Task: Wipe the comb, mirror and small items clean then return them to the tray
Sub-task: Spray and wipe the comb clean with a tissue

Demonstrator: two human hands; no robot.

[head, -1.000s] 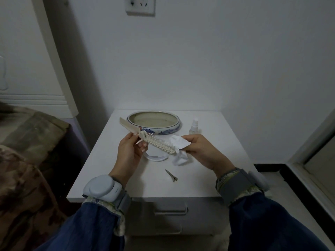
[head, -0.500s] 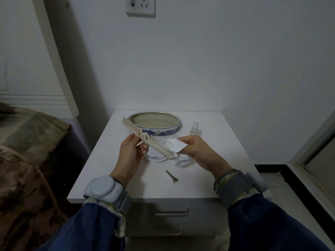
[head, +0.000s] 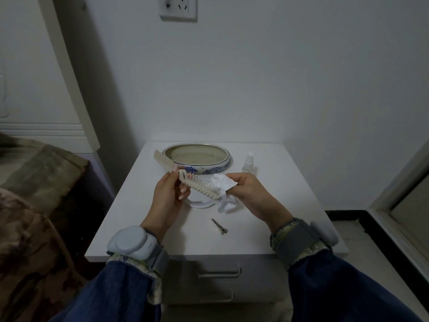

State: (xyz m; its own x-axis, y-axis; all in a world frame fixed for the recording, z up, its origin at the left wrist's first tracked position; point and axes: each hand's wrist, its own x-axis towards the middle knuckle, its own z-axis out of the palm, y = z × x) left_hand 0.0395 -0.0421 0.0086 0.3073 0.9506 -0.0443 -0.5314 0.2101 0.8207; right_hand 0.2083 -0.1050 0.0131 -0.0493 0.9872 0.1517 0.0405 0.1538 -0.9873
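Note:
My left hand (head: 168, 194) grips one end of a cream, braided hair clip (head: 201, 187) above the nightstand. My right hand (head: 249, 194) pinches a crumpled white tissue (head: 222, 183) against the clip's far end; more tissue hangs below. Under the clip lies a round white mirror (head: 200, 204), mostly hidden. A flat cream comb (head: 163, 160) lies beside the blue-and-white oval tray (head: 197, 162), which holds nothing that I can see. A small metal hair clip (head: 220, 226) lies on the tabletop in front.
A small clear spray bottle (head: 249, 161) stands right of the tray. The white nightstand (head: 130, 217) has drawers below. A bed with a patterned cover (head: 30, 205) is close on the left. A wall stands behind, with a socket (head: 178, 8) above.
My right hand has slid the tissue left along the cream clip, toward my left hand. The left hand has stayed about where it was.

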